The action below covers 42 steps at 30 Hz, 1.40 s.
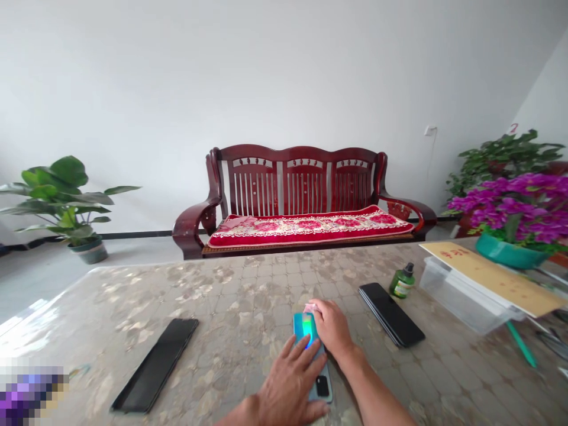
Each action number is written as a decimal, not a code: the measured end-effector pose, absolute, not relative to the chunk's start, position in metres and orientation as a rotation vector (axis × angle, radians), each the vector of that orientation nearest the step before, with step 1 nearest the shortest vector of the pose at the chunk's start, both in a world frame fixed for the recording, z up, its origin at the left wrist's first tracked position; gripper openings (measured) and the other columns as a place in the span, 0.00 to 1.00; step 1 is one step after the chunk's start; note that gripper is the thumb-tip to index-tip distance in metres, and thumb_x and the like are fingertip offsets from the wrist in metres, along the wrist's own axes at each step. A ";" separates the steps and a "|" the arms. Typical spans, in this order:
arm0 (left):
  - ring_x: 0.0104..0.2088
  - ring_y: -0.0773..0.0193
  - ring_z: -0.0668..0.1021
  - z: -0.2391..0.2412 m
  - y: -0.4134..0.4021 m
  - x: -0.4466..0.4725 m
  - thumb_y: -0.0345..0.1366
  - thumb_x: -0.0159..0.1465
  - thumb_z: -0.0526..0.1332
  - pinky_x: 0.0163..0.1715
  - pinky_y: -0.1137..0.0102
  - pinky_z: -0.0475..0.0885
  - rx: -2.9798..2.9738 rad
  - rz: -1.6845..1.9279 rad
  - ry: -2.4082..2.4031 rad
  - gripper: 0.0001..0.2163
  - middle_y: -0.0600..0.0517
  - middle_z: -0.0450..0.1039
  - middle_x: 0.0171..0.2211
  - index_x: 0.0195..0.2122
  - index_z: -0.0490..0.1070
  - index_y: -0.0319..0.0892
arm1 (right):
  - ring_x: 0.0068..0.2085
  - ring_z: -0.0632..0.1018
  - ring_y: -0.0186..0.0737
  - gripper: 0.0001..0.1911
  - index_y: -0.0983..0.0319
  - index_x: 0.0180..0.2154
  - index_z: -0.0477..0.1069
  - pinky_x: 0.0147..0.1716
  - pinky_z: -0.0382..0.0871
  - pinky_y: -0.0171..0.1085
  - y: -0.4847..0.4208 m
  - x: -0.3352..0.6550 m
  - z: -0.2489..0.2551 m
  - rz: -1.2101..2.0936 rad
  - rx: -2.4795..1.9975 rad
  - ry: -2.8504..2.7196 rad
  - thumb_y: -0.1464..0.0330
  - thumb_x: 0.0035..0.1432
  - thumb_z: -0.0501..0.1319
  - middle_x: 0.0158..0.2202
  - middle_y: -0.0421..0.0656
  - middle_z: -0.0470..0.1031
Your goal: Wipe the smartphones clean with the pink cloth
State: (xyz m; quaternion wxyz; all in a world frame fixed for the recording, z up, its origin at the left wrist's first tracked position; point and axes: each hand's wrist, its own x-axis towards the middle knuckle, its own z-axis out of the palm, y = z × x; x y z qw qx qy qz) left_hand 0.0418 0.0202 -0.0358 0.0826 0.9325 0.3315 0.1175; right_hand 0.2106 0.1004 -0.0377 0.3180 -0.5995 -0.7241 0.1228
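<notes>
A light blue phone (323, 367) lies back up on the table, its black camera block toward me and a bright rainbow glare near its far end. My left hand (288, 378) rests flat across the phone with fingers spread, covering its middle. At the far right edge of the phone, my right hand (333, 328) has its fingers curled around a small pale pink piece (309, 307). Most of that piece is hidden, so I cannot tell its material. To the left is a flat black phone or phone case (155, 365). On the right lies a black phone (393, 315), seemingly stacked on another.
A green bottle (402, 281) stands beyond the black phone. Farther right are a clear plastic box (465, 302), a tan envelope (492, 277), a green pen (521, 344) and a purple flower pot (510, 251). A wooden bench (304, 177) stands behind the table (239, 296).
</notes>
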 end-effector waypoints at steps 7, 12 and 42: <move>0.68 0.46 0.50 -0.048 0.010 0.044 0.50 0.67 0.57 0.64 0.48 0.49 2.717 0.247 1.162 0.33 0.45 0.48 0.69 0.69 0.47 0.45 | 0.46 0.75 0.40 0.16 0.57 0.42 0.78 0.50 0.64 0.36 0.094 0.201 -0.026 0.303 -1.487 -2.089 0.73 0.62 0.52 0.43 0.42 0.80; 0.68 0.49 0.51 -0.042 0.007 0.028 0.47 0.68 0.58 0.66 0.52 0.49 2.737 0.353 1.115 0.32 0.46 0.46 0.69 0.69 0.48 0.45 | 0.49 0.74 0.42 0.19 0.57 0.45 0.78 0.51 0.64 0.37 0.086 0.197 -0.016 0.271 -1.440 -2.267 0.75 0.61 0.52 0.48 0.43 0.78; 0.64 0.43 0.60 -0.048 0.010 0.023 0.43 0.65 0.60 0.60 0.50 0.59 2.539 0.208 1.730 0.26 0.35 0.56 0.65 0.62 0.62 0.37 | 0.50 0.74 0.42 0.20 0.58 0.52 0.73 0.52 0.65 0.40 0.074 0.191 -0.029 0.115 -1.397 -2.320 0.74 0.64 0.50 0.51 0.46 0.75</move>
